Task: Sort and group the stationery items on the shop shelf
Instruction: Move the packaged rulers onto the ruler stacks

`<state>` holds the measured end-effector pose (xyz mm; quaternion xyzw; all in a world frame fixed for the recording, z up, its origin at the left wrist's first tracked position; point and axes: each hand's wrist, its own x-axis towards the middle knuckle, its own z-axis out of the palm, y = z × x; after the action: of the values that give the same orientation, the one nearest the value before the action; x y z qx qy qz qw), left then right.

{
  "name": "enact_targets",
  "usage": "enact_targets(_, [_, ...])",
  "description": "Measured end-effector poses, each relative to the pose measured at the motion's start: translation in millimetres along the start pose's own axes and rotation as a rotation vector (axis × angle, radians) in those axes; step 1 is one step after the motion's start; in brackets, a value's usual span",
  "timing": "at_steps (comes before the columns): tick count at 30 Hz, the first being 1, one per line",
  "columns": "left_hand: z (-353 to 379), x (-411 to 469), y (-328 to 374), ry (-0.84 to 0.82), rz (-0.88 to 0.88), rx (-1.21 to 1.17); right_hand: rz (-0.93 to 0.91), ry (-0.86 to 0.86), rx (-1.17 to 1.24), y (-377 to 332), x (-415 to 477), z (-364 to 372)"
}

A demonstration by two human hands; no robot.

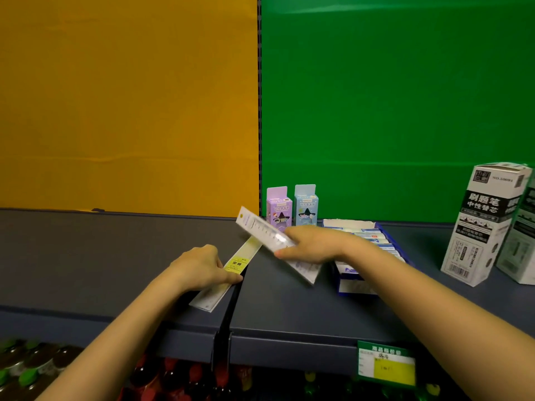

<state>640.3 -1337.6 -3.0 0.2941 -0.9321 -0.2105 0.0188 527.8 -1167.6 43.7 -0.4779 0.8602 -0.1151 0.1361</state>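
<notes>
Now the rulers are being gathered — that looks like the step in hand. On the left, the left hand (202,266) presses fingers down on a packaged ruler with a yellow label (228,274), lying flat on the grey shelf (115,256) beside the seam. Just right, the right hand (307,246) pinches a second packaged ruler (267,231), tilted clear of the shelf. Next move, I'd judge — lay it alongside the first, edges matched. Further right sits the blue tray of small boxes (388,241).
</notes>
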Motion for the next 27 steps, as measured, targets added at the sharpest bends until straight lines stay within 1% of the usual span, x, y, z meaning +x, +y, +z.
enact_targets(5, [-2.3, 3.9, 0.2, 0.011, -0.028, 0.005, 0.023, 0.109, 0.046, 16.0, -20.5, -13.3])
enact_targets(9, [-4.7, 0.6, 7.6, 0.002, -0.047, -0.001, 0.032, 0.144, 0.087, 24.1, -28.7, -15.8])
enact_targets(12, [-1.2, -1.8, 12.4, 0.033, -0.053, -0.01, 0.027, 0.166, 0.11, 27.5, -32.8, -15.2])
enact_targets(15, [4.9, -2.8, 14.6, 0.063, 0.0, 0.005, 0.045, 0.204, 0.098, 31.5, -34.5, -15.0])
enact_targets(18, [-1.3, -5.5, 9.6, 0.049, 0.076, -0.012, 0.053, 0.239, 0.111, 37.1, -34.9, -14.0])
enact_targets(21, [-12.6, -12.4, -0.3, 0.045, 0.14, -0.099, 0.048, 0.273, 0.149, 42.0, -36.4, -13.4])
enact_targets(25, [-24.5, -26.1, -6.3, 0.136, 0.213, -0.356, 0.026, 0.369, 0.201, 49.8, -41.7, -10.2])
enact_targets(27, [-27.0, -33.8, -0.2, 0.149, 0.255, -0.483, 0.002, 0.414, 0.24, 53.2, -49.3, -8.2])
